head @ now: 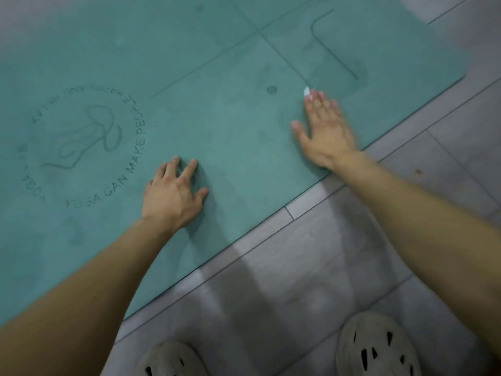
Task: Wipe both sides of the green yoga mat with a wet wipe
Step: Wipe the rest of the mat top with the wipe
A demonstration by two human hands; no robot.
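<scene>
Two pale shoes [376,348] with holes stand nearest on the grey tiled floor [298,267], and just beyond them the green yoga mat [217,63] lies flat, printed side up. The left hand [173,196] leans on the mat by its bent, spread fingertips and holds nothing; the right hand [325,131] lies flat near the mat's near edge with straight fingers, and a small white corner of the wet wipe [307,91] shows beyond its fingertips. To wipe well, I think the right hand should press evenly in long overlapping strokes up to the edges, while the left hand stops the mat from sliding.
</scene>
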